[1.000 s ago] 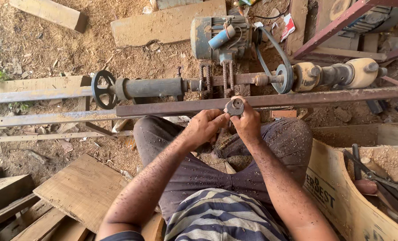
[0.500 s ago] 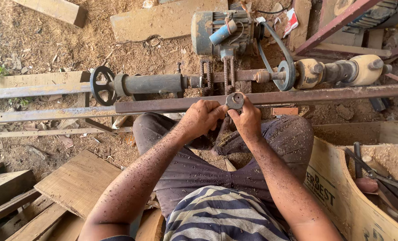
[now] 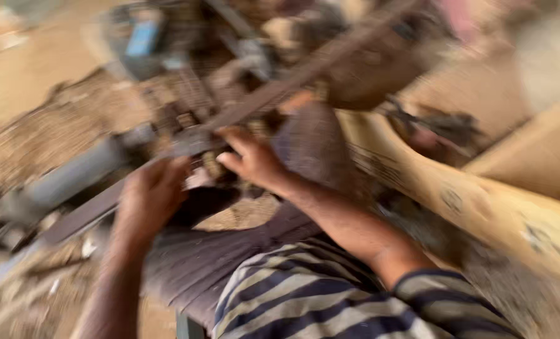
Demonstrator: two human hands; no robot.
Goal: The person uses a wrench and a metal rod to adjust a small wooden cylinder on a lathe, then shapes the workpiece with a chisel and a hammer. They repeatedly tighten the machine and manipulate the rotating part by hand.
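The view is heavily blurred and tilted. My right hand (image 3: 255,160) is curled at a long rusty metal bar (image 3: 280,88), its fingers pinched around a small dark metal part (image 3: 214,168) by the bar. My left hand (image 3: 151,194) is just left of it, fingertips close to the same spot; the blur hides whether it grips anything. Both hands hover above my knees in dark trousers (image 3: 305,144).
A grey cylindrical machine part (image 3: 73,176) lies along the bar at the left. A motor with a blue piece (image 3: 142,37) sits at the top left. A cardboard box edge (image 3: 455,201) runs along the right. Sawdust-covered ground (image 3: 48,125) surrounds everything.
The camera has swung sharply and tilted, so the bar now runs diagonally and everything is smeared. Both hands stay at the small part on the bar; my left hand sits slightly lower.
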